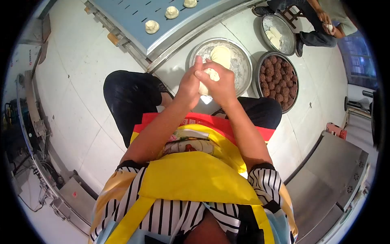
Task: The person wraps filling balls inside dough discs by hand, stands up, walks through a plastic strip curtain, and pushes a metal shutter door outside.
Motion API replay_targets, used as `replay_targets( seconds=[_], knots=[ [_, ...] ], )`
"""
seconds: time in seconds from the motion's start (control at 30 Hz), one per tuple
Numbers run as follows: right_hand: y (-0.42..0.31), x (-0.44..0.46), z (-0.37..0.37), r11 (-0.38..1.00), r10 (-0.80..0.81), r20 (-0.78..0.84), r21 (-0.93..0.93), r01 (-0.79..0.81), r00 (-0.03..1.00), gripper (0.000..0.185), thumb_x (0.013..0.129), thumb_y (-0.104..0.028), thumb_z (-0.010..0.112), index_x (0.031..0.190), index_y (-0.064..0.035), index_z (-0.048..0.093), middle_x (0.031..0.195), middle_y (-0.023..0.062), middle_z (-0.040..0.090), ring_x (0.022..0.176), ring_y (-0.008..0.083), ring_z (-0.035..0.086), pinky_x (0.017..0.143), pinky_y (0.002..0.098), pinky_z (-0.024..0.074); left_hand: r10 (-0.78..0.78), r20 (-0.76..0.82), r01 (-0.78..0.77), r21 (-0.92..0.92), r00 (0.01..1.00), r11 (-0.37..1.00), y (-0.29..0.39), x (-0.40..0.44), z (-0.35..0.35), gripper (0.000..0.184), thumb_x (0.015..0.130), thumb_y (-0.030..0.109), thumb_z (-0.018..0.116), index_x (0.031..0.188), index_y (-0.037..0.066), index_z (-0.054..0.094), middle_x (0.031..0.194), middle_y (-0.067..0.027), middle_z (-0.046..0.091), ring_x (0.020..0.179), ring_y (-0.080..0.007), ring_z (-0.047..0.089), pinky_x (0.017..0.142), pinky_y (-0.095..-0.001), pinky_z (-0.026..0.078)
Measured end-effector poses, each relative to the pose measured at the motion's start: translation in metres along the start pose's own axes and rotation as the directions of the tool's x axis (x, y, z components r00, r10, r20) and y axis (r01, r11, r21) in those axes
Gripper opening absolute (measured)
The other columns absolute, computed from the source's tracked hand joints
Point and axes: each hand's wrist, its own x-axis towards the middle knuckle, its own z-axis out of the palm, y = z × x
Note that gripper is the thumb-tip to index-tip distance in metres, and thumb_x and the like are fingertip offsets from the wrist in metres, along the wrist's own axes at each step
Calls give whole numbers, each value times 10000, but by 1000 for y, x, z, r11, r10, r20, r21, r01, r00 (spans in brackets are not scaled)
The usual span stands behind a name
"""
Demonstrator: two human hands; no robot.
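Both hands meet in front of me, cupped around a ball of pale dough point(211, 74). My left hand point(189, 86) wraps it from the left with the thumb pointing up, and my right hand point(222, 84) closes over it from the right. Part of the dough bulges out below the fingers; whether it has a filling is hidden. Just beyond the hands, a floured metal basin point(242, 67) holds flat rounds of dough point(221, 55). To its right stands a round basin point(258, 87) full of dark brown balls point(279, 79).
Several shaped dough buns point(152, 27) rest on a blue slotted surface point(126, 18) at the upper left. At the upper right, another person's hands point(326, 21) hold a small pale piece beside a second dough basin point(266, 37). A steel cabinet point(325, 166) stands at right.
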Motion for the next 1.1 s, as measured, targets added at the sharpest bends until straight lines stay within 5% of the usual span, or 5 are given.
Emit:
replay_targets(
  seconds=[0.2, 0.33, 0.5, 0.7, 1.1],
  knots=[
    [-20, -4, -11, 999, 7, 107, 51, -13, 994, 348, 775, -245, 707, 992, 20, 651, 943, 141, 671, 906, 174, 619, 829, 303, 469, -49, 256, -13, 235, 965, 972, 26, -12, -13, 550, 917, 533, 451, 1114, 28, 549, 1010, -79, 602, 980, -145, 577, 850, -304, 461],
    [-11, 2, 2, 992, -97, -105, -90, 87, 990, 370, 751, -300, 725, 949, 4, 651, 833, 150, 649, 763, 246, 644, 711, 349, 490, 128, -36, -132, -152, 991, 979, -5, 0, 4, 544, 900, 513, 510, 1087, 2, 536, 954, -100, 604, 816, -158, 617, 701, -290, 509],
    [-27, -5, -15, 986, -13, 276, 162, -33, 961, 377, 743, -280, 731, 994, -13, 646, 1004, 181, 643, 1032, 323, 599, 859, 354, 465, -179, 274, 137, 167, 945, 976, 24, -16, -19, 509, 928, 495, 465, 1109, 24, 536, 1074, -95, 564, 976, -152, 570, 832, -309, 470],
    [-6, -5, -4, 990, -137, 37, 36, 136, 990, 419, 769, -286, 716, 1096, -42, 619, 1056, 173, 640, 1089, 327, 582, 890, 365, 454, 201, 154, -228, 191, 967, 955, -20, 11, -37, 500, 918, 472, 501, 1152, 30, 512, 1066, -86, 570, 943, -153, 581, 810, -318, 477],
    [-19, -4, -14, 964, 81, 300, 217, -151, 950, 388, 816, -222, 665, 1135, -8, 605, 1136, 128, 619, 1059, 191, 566, 934, 303, 413, -130, 265, 56, 270, 955, 961, 10, -2, -33, 533, 901, 505, 510, 1164, 42, 500, 1069, -87, 574, 948, -168, 593, 804, -327, 490]
  ],
)
